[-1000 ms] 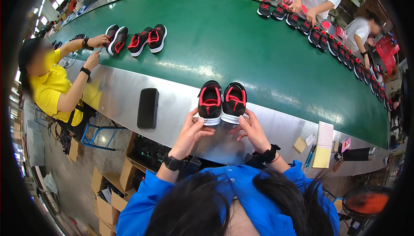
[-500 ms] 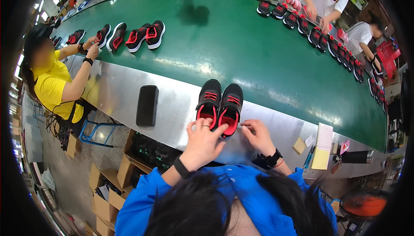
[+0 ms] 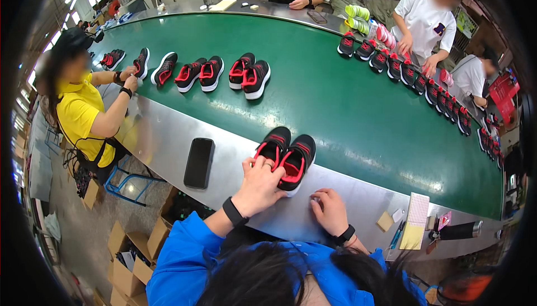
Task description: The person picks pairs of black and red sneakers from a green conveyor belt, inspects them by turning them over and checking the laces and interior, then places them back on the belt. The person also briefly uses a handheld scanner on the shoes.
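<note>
Green worktop (image 3: 347, 132) borders the steel counter (image 3: 358, 191), whose far edge two black-red shoes (image 3: 301, 154) straddle: probably light, soft-topped, best held at the heels. Left hand (image 3: 260, 187), part-curled, touches them there, grip unclear; right hand (image 3: 331, 210), loosely curled, looks empty.

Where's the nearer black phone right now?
Head view, left of centre: the black rectangular phone lies on the silver metal ledge, left of the left hand and the black-and-red shoes it touches.

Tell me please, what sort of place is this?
Most likely a shoe factory: a long green work surface bears many matching black-and-red shoes, a person in yellow handles one, and open cardboard boxes stand below.
</note>
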`<state>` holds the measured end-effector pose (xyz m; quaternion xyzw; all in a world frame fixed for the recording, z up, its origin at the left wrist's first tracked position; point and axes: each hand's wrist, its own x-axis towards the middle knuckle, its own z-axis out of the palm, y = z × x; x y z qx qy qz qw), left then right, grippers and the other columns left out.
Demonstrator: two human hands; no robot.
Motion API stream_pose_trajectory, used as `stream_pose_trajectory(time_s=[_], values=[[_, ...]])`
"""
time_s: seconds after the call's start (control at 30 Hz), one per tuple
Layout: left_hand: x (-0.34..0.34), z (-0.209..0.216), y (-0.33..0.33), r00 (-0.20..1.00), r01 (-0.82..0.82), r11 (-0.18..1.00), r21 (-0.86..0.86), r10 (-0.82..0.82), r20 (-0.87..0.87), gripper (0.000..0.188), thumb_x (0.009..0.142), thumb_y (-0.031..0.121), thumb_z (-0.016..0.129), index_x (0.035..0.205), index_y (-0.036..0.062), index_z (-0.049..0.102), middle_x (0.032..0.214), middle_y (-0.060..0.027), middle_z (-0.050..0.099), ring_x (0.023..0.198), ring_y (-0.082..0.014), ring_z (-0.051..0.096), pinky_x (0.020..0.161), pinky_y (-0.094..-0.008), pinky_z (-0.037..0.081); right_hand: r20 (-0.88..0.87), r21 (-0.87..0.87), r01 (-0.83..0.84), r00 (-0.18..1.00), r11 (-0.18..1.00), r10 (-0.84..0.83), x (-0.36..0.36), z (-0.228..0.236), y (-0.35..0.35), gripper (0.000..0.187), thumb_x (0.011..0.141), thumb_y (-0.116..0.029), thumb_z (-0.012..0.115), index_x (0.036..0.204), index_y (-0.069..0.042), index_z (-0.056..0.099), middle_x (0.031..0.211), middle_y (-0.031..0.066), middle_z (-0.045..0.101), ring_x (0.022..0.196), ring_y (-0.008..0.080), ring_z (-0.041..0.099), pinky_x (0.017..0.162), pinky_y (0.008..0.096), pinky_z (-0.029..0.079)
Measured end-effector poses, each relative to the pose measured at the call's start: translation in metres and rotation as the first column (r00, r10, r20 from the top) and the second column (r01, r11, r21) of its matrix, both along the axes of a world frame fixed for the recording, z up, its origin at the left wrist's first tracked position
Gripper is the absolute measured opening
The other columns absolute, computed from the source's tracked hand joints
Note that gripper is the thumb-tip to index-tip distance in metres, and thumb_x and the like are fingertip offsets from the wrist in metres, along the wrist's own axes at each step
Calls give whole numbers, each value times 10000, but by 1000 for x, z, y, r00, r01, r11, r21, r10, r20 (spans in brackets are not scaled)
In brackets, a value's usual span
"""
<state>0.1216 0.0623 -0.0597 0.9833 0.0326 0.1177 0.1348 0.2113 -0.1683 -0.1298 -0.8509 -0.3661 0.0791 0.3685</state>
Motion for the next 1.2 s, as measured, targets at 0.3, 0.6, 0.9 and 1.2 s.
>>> stream_pose_trajectory(time_s=[0.3, 0.6, 0.9, 1.2], values=[[105, 17, 63, 931, -167, 976, 141, 110, 347, 442, 611, 271, 870, 960, 168, 618, 1054, -71, 580, 1121, -267, 485, 946, -459, 271, -8, -47, -13, 1000, 999, 12, 0, -1, -10, 190, 858, -165, 665, 1028, -81, 678, 1124, 96, 599, 1061, 299, 584, 849, 399, 521], [143, -58, 51, 946, -262, 965, 25, 252, 204, 776, 702, 247, 826, 1382, 122, 474, 1519, -245, 271, 1413, -413, 248, 1101, -567, 224, 3, -45, -90, 996, 995, 90, 9, -9, -14, 225, 859, -170, 672, 1067, -86, 662, 1133, 106, 594, 1005, 296, 605, 833, 391, 532], [163, -87, -51, 979, 44, 821, -570, 78, 189, 393, 861, 218, 702, 1210, 76, 588, 1296, -187, 499, 1225, -314, 473, 973, -421, 398, -639, 180, -5, 760, 984, 121, 122, 24, 11, 249, 934, -210, 652, 1106, -30, 657, 1063, 90, 652, 892, 159, 666, 732, 293, 538], [239, -143, -50, 993, -80, -47, -996, -86, -76, 151, 991, 171, 558, 1049, 52, 631, 898, -28, 649, 733, -88, 614, 666, -230, 475, -805, 185, 526, 565, 830, -179, 408, -15, 50, 374, 917, -89, 642, 1242, -32, 465, 1068, 131, 588, 909, 257, 685, 719, 385, 599]])
